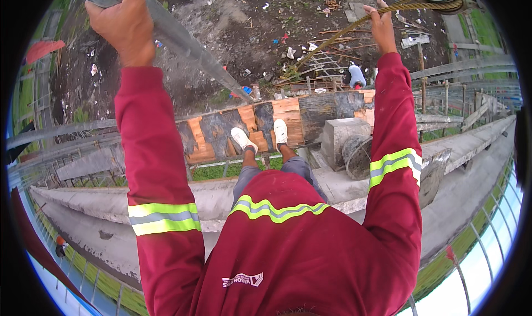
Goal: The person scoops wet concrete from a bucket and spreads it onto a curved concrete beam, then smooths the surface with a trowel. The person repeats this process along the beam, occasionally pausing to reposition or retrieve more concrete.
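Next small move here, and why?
I'd probably firm up the right hand on the rope before any pull: the rope bends at that hand, yet its fingers look fairly extended, and I can't tell how tight the hold is. The left hand grips the pole and both shoes are on the planks, which should help steadiness.

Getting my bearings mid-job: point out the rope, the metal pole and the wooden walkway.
Rope [417,6]: head view, on its thick stretch at upper right.
Metal pole [181,39]: head view, midway along its shaft.
Wooden walkway [317,114]: head view, on a dark stretch of its top.
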### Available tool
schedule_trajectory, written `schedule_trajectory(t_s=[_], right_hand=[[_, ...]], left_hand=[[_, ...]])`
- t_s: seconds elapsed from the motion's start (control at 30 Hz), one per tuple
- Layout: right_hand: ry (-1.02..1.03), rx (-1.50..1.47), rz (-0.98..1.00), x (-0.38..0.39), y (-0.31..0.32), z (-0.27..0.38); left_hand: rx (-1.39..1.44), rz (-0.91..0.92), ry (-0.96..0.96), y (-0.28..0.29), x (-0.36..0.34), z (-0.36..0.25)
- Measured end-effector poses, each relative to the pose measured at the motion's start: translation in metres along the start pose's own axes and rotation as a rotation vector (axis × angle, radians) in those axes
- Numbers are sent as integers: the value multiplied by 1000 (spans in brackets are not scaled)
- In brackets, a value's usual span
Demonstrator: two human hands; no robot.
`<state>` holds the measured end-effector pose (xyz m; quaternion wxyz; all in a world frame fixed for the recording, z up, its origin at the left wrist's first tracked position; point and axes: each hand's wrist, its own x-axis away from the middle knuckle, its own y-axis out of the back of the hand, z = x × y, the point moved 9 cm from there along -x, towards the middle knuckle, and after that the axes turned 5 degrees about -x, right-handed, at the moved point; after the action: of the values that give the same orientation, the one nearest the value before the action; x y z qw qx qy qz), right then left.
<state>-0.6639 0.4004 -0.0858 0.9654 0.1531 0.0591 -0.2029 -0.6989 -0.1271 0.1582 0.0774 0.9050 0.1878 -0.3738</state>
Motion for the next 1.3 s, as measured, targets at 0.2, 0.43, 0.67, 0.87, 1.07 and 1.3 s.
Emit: schedule_trajectory(t_s=[0.2,0.43,0.67,0.87,1.07,1.3], right_hand=[[33,52,35,-9,-1,-2],[-2,63,-3,0,10,-3],[-15,-13,-55,-2,14,-13],[-38,103,-233,15,29,-25],[-35,-228,-370,110,-65,36],[396,-438,478,90,-299,332]], left_hand=[[-120,2,31,1,4,-6],[-99,23,45,-1,7,-10],[-76,10,56,-3,9,-13],[-91,16,53,-2,5,-7],[-300,-52,24,6,9,7],[-583,639,202,21,14,-1]])
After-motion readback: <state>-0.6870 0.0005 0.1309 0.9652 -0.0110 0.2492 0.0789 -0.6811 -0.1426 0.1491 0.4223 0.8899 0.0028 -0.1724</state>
